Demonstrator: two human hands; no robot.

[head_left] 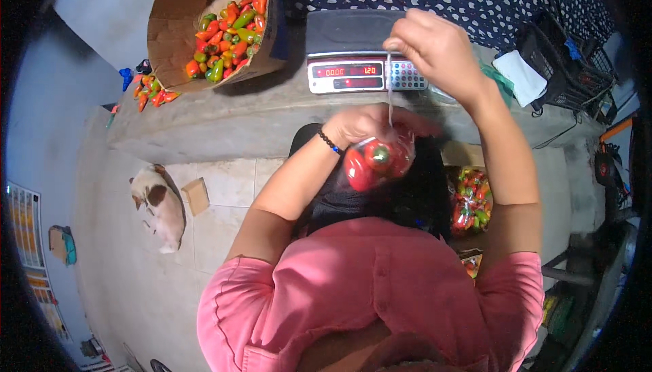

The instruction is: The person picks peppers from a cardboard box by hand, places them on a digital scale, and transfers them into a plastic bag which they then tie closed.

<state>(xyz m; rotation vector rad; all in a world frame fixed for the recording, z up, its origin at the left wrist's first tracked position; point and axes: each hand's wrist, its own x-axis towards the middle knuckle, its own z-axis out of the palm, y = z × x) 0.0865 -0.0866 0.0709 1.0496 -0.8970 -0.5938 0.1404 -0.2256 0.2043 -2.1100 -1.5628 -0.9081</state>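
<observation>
A clear plastic bag (378, 160) filled with red peppers, one showing a green stem end, hangs above my lap. My left hand (360, 125) is closed round the bag's gathered neck. From there the bag's twisted top (390, 93) runs up as a thin strand to my right hand (435, 44), which pinches its upper end, raised in front of the scale's keypad. The digital scale (353, 73), with a dark weighing plate and a lit red display, stands on the ledge just beyond my hands. Nothing lies on the visible part of its plate.
A cardboard box (173, 29) of red, orange and green peppers leans at the far left, with loose peppers (155, 92) beside it. Filled pepper bags (472, 199) sit low at my right. A black crate (570, 66) stands far right. A dog (159, 209) lies on the floor.
</observation>
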